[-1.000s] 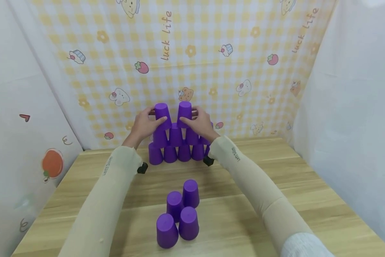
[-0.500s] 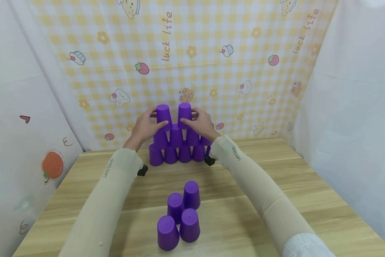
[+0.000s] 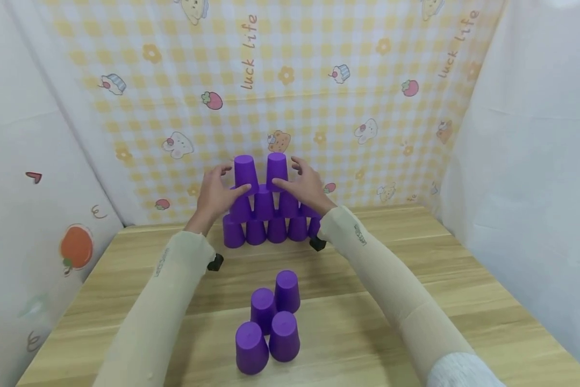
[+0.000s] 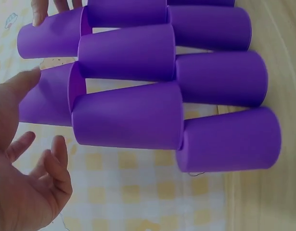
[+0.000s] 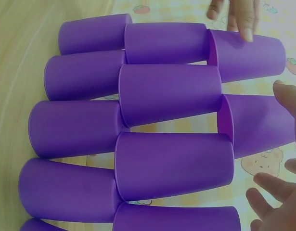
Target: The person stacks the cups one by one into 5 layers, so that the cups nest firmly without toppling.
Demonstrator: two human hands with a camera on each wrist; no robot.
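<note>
Purple upside-down cups form a stacked wall at the back of the table, with a bottom row point(image 3: 256, 231) of several and a middle row point(image 3: 264, 204) on it. On top stand two more, the left top cup point(image 3: 245, 173) and the right top cup point(image 3: 277, 171), apart from each other. My left hand point(image 3: 214, 194) is spread around the left top cup, thumb at its front and the other fingers off its side. Likewise, my right hand point(image 3: 309, 189) has its thumb by the right top cup, its other fingers standing away from the wall in the right wrist view.
Several loose purple cups point(image 3: 284, 336) stand upside down in a cluster on the wooden table point(image 3: 367, 333), nearer to me. A yellow checked cloth point(image 3: 309, 107) hangs right behind the wall of cups. White cloth sides point(image 3: 527, 161) close in the table left and right.
Both hands gripped the two top cups earlier; now their fingers have spread off them. The cups stay in place on the middle row.
</note>
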